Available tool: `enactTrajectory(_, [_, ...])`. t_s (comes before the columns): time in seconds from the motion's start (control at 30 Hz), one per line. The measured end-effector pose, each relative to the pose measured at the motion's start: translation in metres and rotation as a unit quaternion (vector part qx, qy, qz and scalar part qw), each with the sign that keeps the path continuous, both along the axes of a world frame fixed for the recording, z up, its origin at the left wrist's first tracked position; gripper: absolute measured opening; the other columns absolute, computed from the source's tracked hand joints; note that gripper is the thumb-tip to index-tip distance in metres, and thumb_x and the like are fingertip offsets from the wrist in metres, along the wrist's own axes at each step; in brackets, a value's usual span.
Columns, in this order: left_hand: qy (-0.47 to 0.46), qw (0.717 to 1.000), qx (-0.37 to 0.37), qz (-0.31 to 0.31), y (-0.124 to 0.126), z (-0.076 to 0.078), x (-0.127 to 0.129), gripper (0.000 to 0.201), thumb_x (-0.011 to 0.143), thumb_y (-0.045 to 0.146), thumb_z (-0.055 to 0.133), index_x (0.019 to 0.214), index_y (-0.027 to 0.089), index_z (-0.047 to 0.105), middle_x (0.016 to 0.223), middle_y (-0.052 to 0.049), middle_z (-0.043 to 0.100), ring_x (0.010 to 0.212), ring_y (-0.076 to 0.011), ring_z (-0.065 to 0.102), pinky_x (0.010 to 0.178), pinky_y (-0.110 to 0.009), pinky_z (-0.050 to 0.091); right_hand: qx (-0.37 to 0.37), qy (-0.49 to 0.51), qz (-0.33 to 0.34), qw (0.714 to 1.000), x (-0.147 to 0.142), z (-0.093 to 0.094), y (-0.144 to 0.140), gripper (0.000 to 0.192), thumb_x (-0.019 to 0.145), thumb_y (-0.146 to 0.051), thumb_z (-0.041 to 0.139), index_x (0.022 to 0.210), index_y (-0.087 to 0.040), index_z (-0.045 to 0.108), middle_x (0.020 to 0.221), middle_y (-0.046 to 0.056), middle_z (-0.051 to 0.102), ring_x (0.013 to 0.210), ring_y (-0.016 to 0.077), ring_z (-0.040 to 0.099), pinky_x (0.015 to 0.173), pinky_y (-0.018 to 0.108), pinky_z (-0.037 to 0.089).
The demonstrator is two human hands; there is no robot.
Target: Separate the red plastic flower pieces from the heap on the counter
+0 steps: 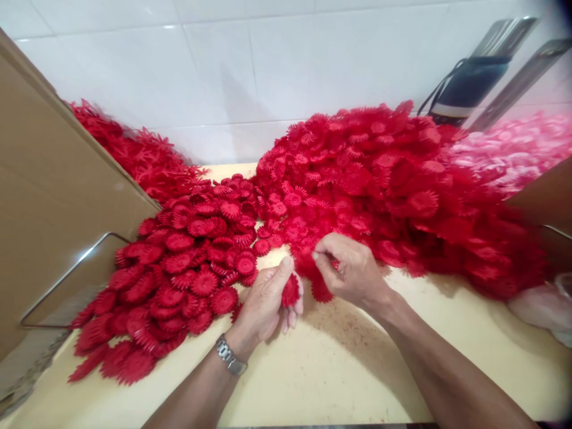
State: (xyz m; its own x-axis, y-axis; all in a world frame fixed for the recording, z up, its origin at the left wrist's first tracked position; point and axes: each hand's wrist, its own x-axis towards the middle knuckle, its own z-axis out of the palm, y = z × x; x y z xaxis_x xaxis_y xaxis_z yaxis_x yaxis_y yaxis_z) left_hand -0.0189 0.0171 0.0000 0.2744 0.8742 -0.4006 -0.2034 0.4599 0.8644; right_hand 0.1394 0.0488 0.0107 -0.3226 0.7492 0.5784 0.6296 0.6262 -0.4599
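Observation:
My left hand, with a metal watch on its wrist, pinches a small red plastic flower piece between thumb and fingers. My right hand is beside it, its fingers closed on more red flower pieces at the near edge of the big red heap. Both hands hover just above the cream tabletop. To the left lies a flatter spread of red round flower pieces.
A brown cardboard panel leans along the left edge with a metal wire frame by it. Thin red star-like pieces pile at the back left. Pink pieces lie at the back right near a dark object against the white tiled wall.

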Motion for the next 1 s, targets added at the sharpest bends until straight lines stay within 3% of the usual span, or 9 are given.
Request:
enactTrajectory(0.1, [-0.03, 0.999, 0.014, 0.018, 0.001, 0.003, -0.001, 0.047, 0.082, 0.052, 0.042, 0.06, 0.012, 0.053, 0.048, -0.004, 0.058, 0.03, -0.0092, 0.049, 0.026, -0.017, 0.036, 0.064, -0.066, -0.139, 0.986, 0.02, 0.0, 0.012, 0.013, 0.08, -0.016, 0.047, 0.071, -0.017, 0.057, 0.068, 0.004, 0.056, 0.067, 0.0165, 0.052, 0.064, 0.028, 0.041])
enactTrajectory(0.2, [-0.087, 0.996, 0.022, 0.018, 0.003, 0.006, -0.002, 0.036, 0.084, 0.044, 0.044, 0.078, 0.011, 0.058, 0.064, -0.008, 0.065, 0.048, -0.0151, 0.061, 0.044, -0.026, 0.052, 0.073, -0.15, -0.269, 0.949, 0.039, 0.0, 0.021, 0.014, 0.08, -0.021, 0.049, 0.081, -0.018, 0.062, 0.075, 0.008, 0.058, 0.074, 0.0216, 0.052, 0.065, 0.032, 0.042])
enactTrajectory(0.3, [-0.103, 0.994, 0.028, 0.021, 0.005, 0.006, -0.003, 0.017, 0.08, 0.026, 0.053, 0.089, 0.012, 0.057, 0.073, -0.007, 0.067, 0.057, -0.0157, 0.064, 0.051, -0.027, 0.054, 0.081, -0.163, -0.312, 0.933, 0.047, -0.001, 0.025, 0.021, 0.08, -0.024, 0.05, 0.095, -0.018, 0.063, 0.08, 0.009, 0.059, 0.077, 0.0237, 0.051, 0.065, 0.034, 0.042])
enactTrajectory(0.4, [-0.062, 0.997, 0.032, 0.036, 0.006, 0.004, -0.002, 0.007, 0.075, 0.018, 0.057, 0.076, 0.011, 0.055, 0.065, -0.005, 0.065, 0.042, -0.011, 0.057, 0.038, -0.021, 0.048, 0.086, -0.127, -0.263, 0.953, 0.042, -0.002, 0.024, 0.022, 0.082, -0.025, 0.048, 0.097, -0.018, 0.063, 0.084, 0.009, 0.06, 0.081, 0.0232, 0.053, 0.07, 0.035, 0.044])
enactTrajectory(0.5, [-0.039, 0.998, 0.024, 0.045, 0.005, 0.002, -0.002, 0.013, 0.073, 0.021, 0.057, 0.065, 0.012, 0.052, 0.055, -0.003, 0.062, 0.032, -0.0089, 0.05, 0.029, -0.018, 0.041, 0.07, -0.07, -0.181, 0.979, 0.032, 0.0, 0.02, 0.02, 0.083, -0.023, 0.048, 0.093, -0.017, 0.064, 0.085, 0.008, 0.062, 0.082, 0.0211, 0.056, 0.075, 0.034, 0.045])
enactTrajectory(0.7, [-0.014, 0.999, 0.012, 0.038, 0.003, 0.002, -0.001, 0.023, 0.07, 0.032, 0.062, 0.062, 0.015, 0.049, 0.046, 0.001, 0.058, 0.027, -0.0082, 0.047, 0.024, -0.016, 0.035, -0.059, 0.023, -0.027, 0.998, 0.01, 0.011, 0.006, 0.019, 0.084, -0.021, 0.047, 0.078, -0.016, 0.064, 0.071, 0.004, 0.06, 0.068, 0.0147, 0.055, 0.066, 0.028, 0.043])
enactTrajectory(0.83, [0.023, 0.998, 0.015, 0.054, 0.003, 0.002, -0.001, 0.028, 0.069, 0.04, 0.064, 0.067, 0.016, 0.05, 0.04, 0.004, 0.053, 0.024, -0.007, 0.043, 0.022, -0.013, 0.028, -0.211, 0.09, 0.085, 0.969, -0.006, 0.011, -0.005, 0.021, 0.084, -0.029, 0.05, 0.07, -0.016, 0.059, 0.065, 0.0, 0.055, 0.06, 0.0107, 0.05, 0.058, 0.024, 0.039])
enactTrajectory(0.93, [0.046, 0.997, 0.02, 0.056, 0.002, 0.002, 0.0, 0.033, 0.067, 0.046, 0.065, 0.066, 0.016, 0.052, 0.037, 0.006, 0.049, 0.022, -0.006, 0.041, 0.022, -0.012, 0.024, -0.313, 0.142, 0.12, 0.931, -0.014, 0.007, -0.009, 0.021, 0.081, -0.034, 0.054, 0.071, -0.016, 0.057, 0.062, -0.002, 0.052, 0.055, 0.0088, 0.047, 0.052, 0.021, 0.036])
enactTrajectory(1.0, [0.037, 0.998, 0.016, 0.047, 0.001, 0.002, 0.001, 0.035, 0.07, 0.049, 0.061, 0.068, 0.016, 0.052, 0.037, 0.005, 0.05, 0.023, -0.0063, 0.041, 0.022, -0.012, 0.024, -0.343, 0.164, 0.132, 0.915, -0.016, 0.005, -0.01, 0.021, 0.082, -0.033, 0.052, 0.07, -0.016, 0.054, 0.059, -0.003, 0.05, 0.053, 0.008, 0.045, 0.05, 0.021, 0.035])
